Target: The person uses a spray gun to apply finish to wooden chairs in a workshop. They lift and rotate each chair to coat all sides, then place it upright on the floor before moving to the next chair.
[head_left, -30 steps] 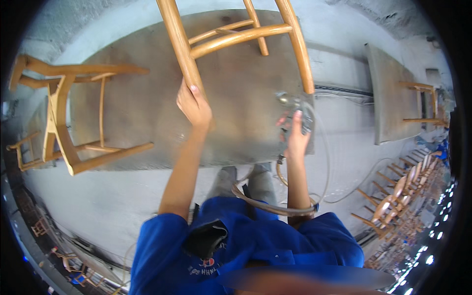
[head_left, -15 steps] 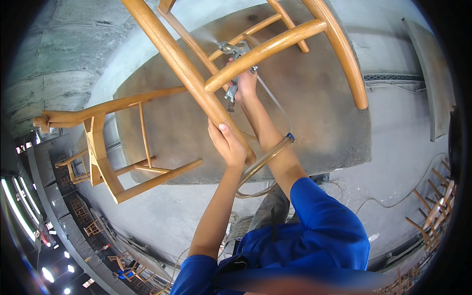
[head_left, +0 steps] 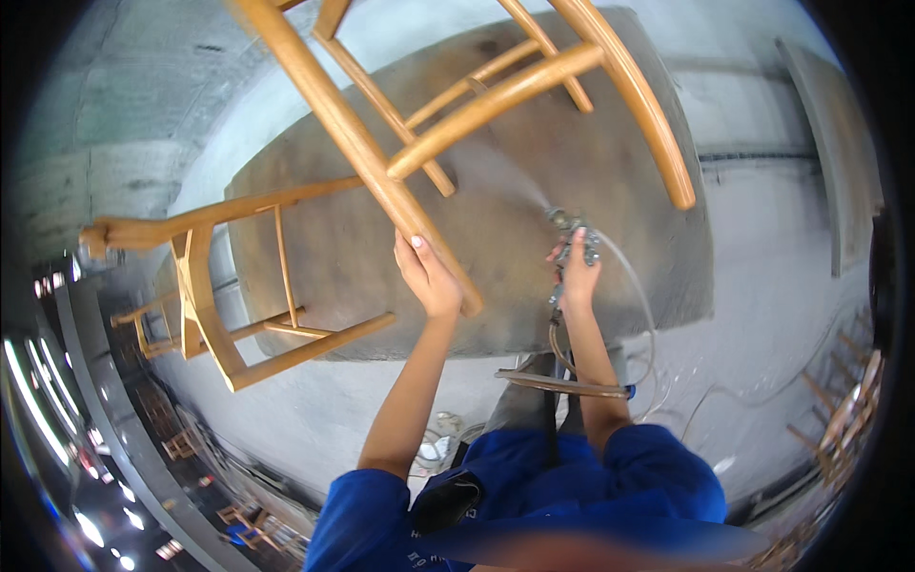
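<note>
My left hand (head_left: 428,277) is closed around the lower end of a leg of a glossy light-brown wooden chair frame (head_left: 496,100), holding it tilted over a broad, stained brown board (head_left: 572,324). To the right of that leg, my right hand (head_left: 579,276) grips a metal spray gun (head_left: 569,229). A pale mist leaves the gun's nozzle toward the upper left, in the direction of the chair's rungs. A clear hose (head_left: 637,296) loops from the gun past my right forearm, and a brownish tube (head_left: 562,385) crosses that forearm. The chair's upper part runs out of view.
A second wooden chair (head_left: 205,305) lies on its side at the board's left edge. Beyond the right side leans a long grey panel (head_left: 829,162). Several wooden frames (head_left: 843,419) are stacked at the far right, and a thin hose (head_left: 753,396) trails over the floor.
My right hand has drawn the spray gun out from behind the chair's rung, down and to the right. The held chair has shifted slightly left, with my left hand still on its leg.
</note>
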A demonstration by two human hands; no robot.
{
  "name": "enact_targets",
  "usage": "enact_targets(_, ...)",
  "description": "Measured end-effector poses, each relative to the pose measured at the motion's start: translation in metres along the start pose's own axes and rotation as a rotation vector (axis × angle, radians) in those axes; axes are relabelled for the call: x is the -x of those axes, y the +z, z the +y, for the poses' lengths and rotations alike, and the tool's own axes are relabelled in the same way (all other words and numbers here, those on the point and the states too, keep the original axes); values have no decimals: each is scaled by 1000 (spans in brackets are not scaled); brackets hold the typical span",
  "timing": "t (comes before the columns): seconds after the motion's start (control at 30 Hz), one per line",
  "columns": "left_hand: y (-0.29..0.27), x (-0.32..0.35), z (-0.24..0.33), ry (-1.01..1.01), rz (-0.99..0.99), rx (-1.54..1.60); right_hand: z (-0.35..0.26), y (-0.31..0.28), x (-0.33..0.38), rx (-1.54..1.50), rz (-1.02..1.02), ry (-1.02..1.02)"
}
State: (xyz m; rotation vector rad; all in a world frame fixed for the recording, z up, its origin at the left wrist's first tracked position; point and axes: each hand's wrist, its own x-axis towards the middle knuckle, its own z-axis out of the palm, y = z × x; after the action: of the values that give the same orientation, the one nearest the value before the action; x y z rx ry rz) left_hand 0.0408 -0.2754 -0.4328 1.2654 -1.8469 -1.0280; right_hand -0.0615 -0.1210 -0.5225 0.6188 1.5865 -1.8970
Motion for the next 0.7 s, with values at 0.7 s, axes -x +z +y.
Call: enact_targets(0.7,-3,15,7,7,77,-77,-105,106,-148,-608,-507,-125)
